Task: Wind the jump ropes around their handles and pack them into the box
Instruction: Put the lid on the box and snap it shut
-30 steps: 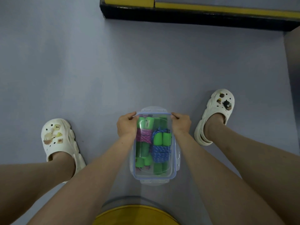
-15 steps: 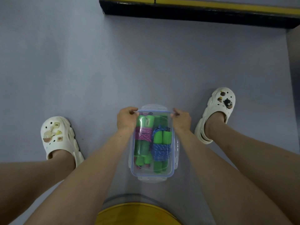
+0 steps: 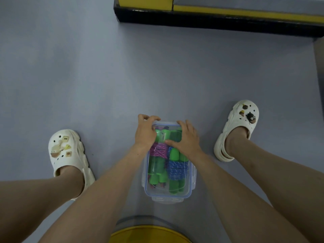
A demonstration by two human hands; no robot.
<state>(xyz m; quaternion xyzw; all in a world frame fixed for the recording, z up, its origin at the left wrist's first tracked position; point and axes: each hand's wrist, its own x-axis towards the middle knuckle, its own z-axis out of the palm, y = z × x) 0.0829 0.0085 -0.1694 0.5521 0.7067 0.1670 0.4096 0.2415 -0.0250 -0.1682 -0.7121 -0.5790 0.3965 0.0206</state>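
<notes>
**Lidded box (image 3: 193,174), packed**

Inside the box were packed a pink rope (image 3: 160,152) and a blue rope (image 3: 177,168). The lid (image 3: 164,191) was gripped at its far edge by the left hand (image 3: 145,133); the right hand (image 3: 189,140) was pressed flat on it. Judged light, rigid, slick: best held by its sides.

Jump ropes (image 3: 177,168) lie in the box (image 3: 166,198), between left shoe (image 3: 66,153) and right shoe (image 3: 235,127).

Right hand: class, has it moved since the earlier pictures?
Yes. The right hand slid leftwards from the box's edge onto its lid, away from the right shoe.
</notes>
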